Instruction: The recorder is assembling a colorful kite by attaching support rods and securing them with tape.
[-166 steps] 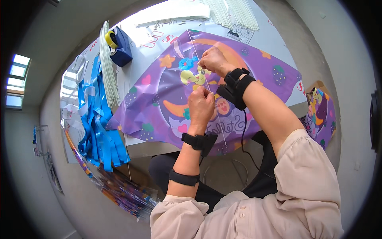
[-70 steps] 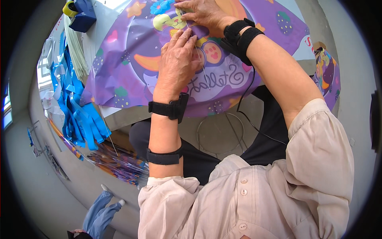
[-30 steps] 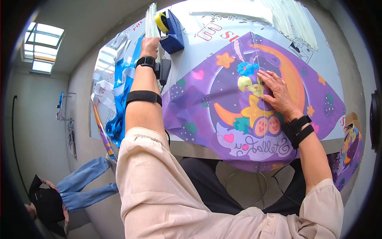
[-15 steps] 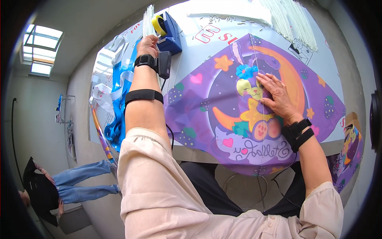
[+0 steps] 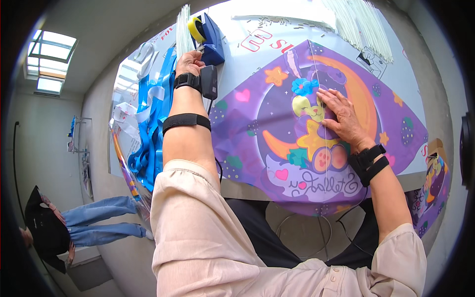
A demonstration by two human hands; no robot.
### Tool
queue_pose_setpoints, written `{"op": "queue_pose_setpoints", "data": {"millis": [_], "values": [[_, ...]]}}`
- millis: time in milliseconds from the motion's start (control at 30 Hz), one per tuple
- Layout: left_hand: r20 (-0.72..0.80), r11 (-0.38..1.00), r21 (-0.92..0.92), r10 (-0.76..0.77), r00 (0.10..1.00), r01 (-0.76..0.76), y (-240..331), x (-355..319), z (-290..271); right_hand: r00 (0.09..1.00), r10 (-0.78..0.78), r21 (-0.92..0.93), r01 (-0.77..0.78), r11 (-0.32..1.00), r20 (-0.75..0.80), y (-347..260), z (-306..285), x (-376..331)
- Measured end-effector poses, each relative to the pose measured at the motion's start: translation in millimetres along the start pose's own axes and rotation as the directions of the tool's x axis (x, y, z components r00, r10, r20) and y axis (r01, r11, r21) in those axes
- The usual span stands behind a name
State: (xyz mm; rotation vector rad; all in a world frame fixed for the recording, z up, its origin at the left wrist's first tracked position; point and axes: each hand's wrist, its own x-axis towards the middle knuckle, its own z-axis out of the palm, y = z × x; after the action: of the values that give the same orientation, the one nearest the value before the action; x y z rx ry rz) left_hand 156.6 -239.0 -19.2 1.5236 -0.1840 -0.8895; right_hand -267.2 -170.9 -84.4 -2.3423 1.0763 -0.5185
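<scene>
A purple kite sheet (image 5: 237,123) with a printed bunny, moon and stars lies on the table, and a thin white rod (image 5: 322,163) runs down its middle. My right hand (image 5: 344,116) rests flat on the print, fingers stretched out, the fingertips by the rod. Far left, my left hand (image 5: 190,64) is closed in a pinch at the front of a blue tape dispenser (image 5: 213,47) holding a yellow-cored tape roll (image 5: 197,30). A small glint of tape shows at those fingertips, partly hidden by them.
Blue ribbons (image 5: 144,153) lie left of my left arm. Bundled white rods (image 5: 363,29) and scattered small tubes (image 5: 274,22) are at the back; more rods (image 5: 183,32) stand by the dispenser. Another printed kite (image 5: 435,190) hangs at the right. A person (image 5: 49,227) is at the far left.
My left hand has drawn back slightly toward me and to the right, still at the dispenser. My right hand stays on the kite sheet. The person at the left has shifted a little.
</scene>
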Motion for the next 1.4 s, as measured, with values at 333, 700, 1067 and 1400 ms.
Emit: {"op": "queue_pose_setpoints", "data": {"millis": [333,700,1067,1400], "values": [[0.363,0.976,0.205,-0.008,0.932,-0.072,-77.0,-113.0,37.4,0.998,0.041,0.048,-0.038,0.998,-0.054,12.7,9.3,-2.7],[0.371,0.959,0.285,-0.108,0.923,-0.003,-164.5,-253.2,94.6,0.997,0.043,0.035,-0.041,0.999,-0.062,11.9,6.5,-2.2],[0.417,0.92,0.37,-0.29,0.861,0.131,-183.9,-335.0,29.9,0.996,0.024,-0.043,-0.028,0.999,-0.081,17.3,14.5,0.6],[0.256,0.888,0.411,-0.331,0.908,0.207,-221.4,-388.7,0.9,0.999,-0.036,0.045,0.036,0.998,0.009,6.1,-7.3,-1.8]]}}
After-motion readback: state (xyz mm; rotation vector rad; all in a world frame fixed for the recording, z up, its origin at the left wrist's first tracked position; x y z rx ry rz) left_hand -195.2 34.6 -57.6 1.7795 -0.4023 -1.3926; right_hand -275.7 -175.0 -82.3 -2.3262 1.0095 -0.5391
